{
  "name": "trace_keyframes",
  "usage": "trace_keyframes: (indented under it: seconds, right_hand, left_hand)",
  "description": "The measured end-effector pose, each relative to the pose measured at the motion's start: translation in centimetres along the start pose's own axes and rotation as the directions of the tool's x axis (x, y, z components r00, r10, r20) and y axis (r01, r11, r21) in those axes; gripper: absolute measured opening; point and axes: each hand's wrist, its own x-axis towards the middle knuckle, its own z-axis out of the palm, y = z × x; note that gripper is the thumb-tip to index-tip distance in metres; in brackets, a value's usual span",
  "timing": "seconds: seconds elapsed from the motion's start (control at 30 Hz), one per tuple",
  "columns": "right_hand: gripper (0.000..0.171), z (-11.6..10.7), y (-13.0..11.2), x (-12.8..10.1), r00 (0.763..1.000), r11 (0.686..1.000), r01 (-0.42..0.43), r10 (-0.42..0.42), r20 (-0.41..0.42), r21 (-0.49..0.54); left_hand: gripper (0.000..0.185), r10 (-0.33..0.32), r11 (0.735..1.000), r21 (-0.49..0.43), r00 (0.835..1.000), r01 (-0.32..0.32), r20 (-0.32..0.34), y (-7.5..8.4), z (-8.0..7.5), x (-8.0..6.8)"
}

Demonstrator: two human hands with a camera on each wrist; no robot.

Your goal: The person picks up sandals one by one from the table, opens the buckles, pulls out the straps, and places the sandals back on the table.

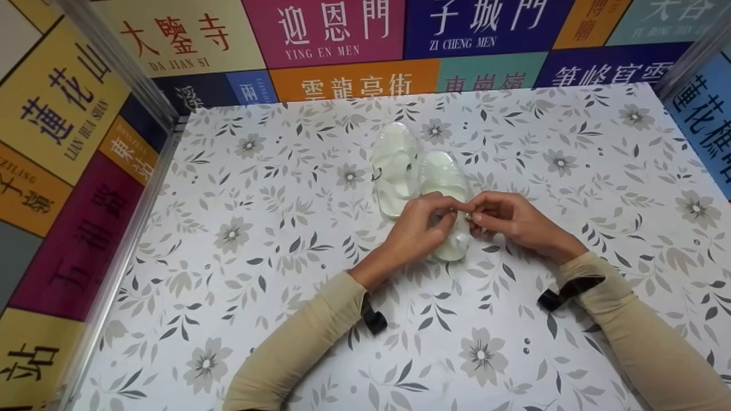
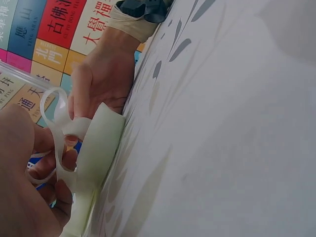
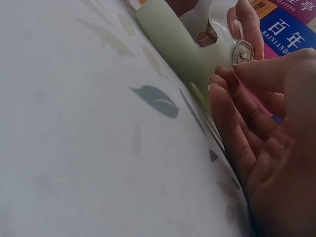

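Observation:
Two pale green, glossy sandals lie side by side on the patterned tabletop. The left sandal (image 1: 394,171), a metal buckle on its outer side, is untouched. Both hands meet over the ankle part of the right sandal (image 1: 454,248). My left hand (image 1: 417,228) reaches across it from the left, and its fingers hold the thin strap (image 2: 59,143), which loops up in the left wrist view. From the right side, my right hand (image 1: 517,222) pinches the small metal buckle (image 3: 243,52) between thumb and forefinger. The strap's end is hidden behind fingers.
White tabletop (image 1: 320,354) with a grey leaf and flower print spreads around the sandals. Colourful sign panels (image 1: 337,34) with large characters stand behind it and at both sides. A dark wrist strap (image 1: 574,288) sits on the right sleeve.

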Motion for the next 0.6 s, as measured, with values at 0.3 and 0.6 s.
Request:
trace_keyframes:
  seconds: [0.3, 0.6]
  right_hand:
    - [0.023, -0.07, -0.09, 0.09, 1.000, 1.000, -0.001, 0.001, -0.009, -0.008]
    - [0.021, -0.09, -0.22, 0.10, 1.000, 1.000, 0.017, -0.017, -0.003, -0.015]
  left_hand:
    - [0.033, 0.018, 0.997, 0.074, 1.000, -0.019, 0.012, 0.21, -0.15, 0.00]
    - [0.031, 0.021, 0.993, 0.117, 1.000, -0.022, 0.009, 0.53, -0.34, 0.00]
